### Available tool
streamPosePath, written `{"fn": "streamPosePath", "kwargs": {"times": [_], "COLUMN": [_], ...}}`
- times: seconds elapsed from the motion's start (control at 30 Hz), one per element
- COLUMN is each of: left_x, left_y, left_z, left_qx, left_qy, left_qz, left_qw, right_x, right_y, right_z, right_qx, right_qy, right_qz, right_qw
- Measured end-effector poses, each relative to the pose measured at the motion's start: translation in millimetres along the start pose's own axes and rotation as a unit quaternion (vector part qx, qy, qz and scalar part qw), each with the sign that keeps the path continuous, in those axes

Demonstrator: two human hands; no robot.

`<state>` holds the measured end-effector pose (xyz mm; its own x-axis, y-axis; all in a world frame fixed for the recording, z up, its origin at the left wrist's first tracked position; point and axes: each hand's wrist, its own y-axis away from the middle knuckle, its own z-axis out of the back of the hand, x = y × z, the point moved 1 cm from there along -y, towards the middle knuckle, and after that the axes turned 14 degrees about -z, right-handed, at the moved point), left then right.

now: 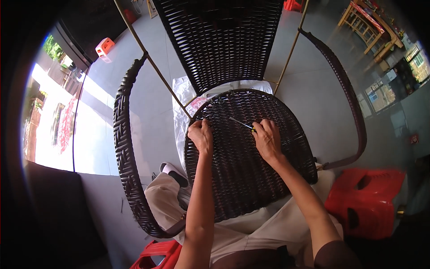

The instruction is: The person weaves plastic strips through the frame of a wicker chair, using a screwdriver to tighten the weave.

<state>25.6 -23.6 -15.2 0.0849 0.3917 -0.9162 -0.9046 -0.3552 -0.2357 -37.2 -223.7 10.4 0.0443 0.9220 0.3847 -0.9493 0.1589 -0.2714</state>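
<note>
A dark brown woven chair seat lies across my lap, with its woven backrest above it and bare metal rods at the sides. My left hand is closed at the seat's left rim beside a rod's lower end; what its fingers grip is too small to make out. My right hand rests over the seat, closed round the yellow-and-black handle of a screwdriver, whose metal shaft points toward the upper left. The left armrest is thickly wrapped in weave; the right one looks thinner.
Red plastic stools stand at lower right and lower left. A crinkled white sheet lies beneath the chair on the grey floor. A small orange stool is near the bright doorway, and a wooden rack stands upper right.
</note>
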Motion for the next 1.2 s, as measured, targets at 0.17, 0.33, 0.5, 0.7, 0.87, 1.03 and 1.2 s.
{"fn": "streamPosePath", "kwargs": {"times": [0.17, 0.33, 0.5, 0.7, 0.87, 1.03, 1.2], "left_x": [3, -4, -5, -7, -1, 5, 4], "left_y": [-2, -5, -5, -6, -6, -8, -9], "left_z": [5, -2, 4, 5, 1, 2, 5], "left_qx": [-0.003, 0.013, 0.018, 0.018, 0.015, 0.020, 0.032], "left_qy": [-0.008, -0.014, -0.016, -0.019, -0.045, -0.054, -0.064], "left_qz": [0.021, 0.053, 0.066, 0.065, 0.039, 0.040, 0.025], "left_qw": [1.000, 0.998, 0.998, 0.998, 0.998, 0.998, 0.997], "right_x": [22, 54, 75, 77, 79, 82, 78], "right_y": [-9, -29, -33, -34, -25, -21, -13], "right_z": [7, -9, -7, -12, -27, -37, -47], "right_qx": [0.030, 0.053, 0.113, 0.114, 0.114, 0.141, 0.104], "right_qy": [-0.078, -0.150, -0.129, -0.083, -0.096, -0.082, -0.105], "right_qz": [0.023, 0.062, 0.033, 0.053, 0.065, 0.058, 0.071], "right_qw": [0.996, 0.985, 0.985, 0.989, 0.987, 0.985, 0.987]}}
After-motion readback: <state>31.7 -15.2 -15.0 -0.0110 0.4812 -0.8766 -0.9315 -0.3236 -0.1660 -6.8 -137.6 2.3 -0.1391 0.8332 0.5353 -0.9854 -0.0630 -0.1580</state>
